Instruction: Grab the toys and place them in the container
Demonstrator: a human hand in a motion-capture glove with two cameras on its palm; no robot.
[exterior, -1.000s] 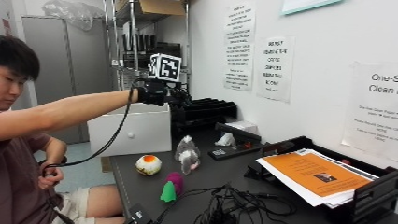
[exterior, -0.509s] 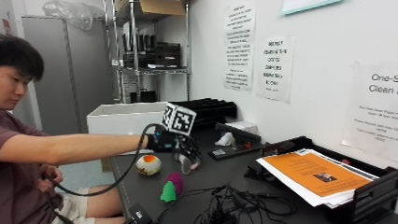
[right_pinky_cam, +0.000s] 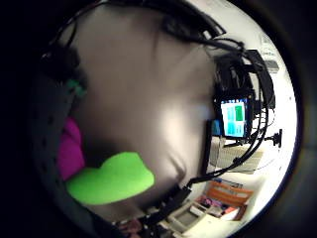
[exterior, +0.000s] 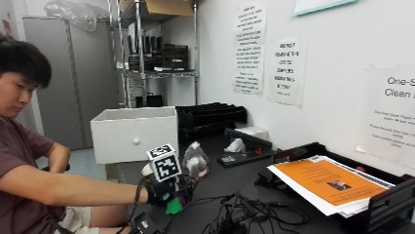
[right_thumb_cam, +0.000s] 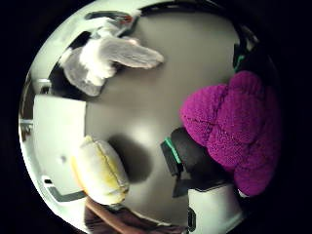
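Note:
My gloved right hand (exterior: 167, 191) is low over the dark table (exterior: 227, 183), at its near left part. It closes on a fuzzy magenta toy (right_thumb_cam: 236, 129), which fills the thumb side palm view with a black fingertip (right_thumb_cam: 187, 156) against it. A bright green toy (exterior: 174, 207) lies on the table right beside the magenta toy (right_pinky_cam: 69, 151). A white and yellow ball (right_thumb_cam: 100, 170) sits a little further off. A grey and white plush toy (exterior: 195, 158) stands behind. The white container (exterior: 135, 134) is at the table's far left end.
A tangle of black cables (exterior: 240, 214) lies right of my hand. Black trays (exterior: 211, 117) stand against the wall behind the container. A tray with orange papers (exterior: 327, 183) is at the right. A small device with a lit screen (right_pinky_cam: 234, 116) sits among the cables.
My hand has come down from above the container, past the ball, to the magenta and green toys. The toys have stayed where they were.

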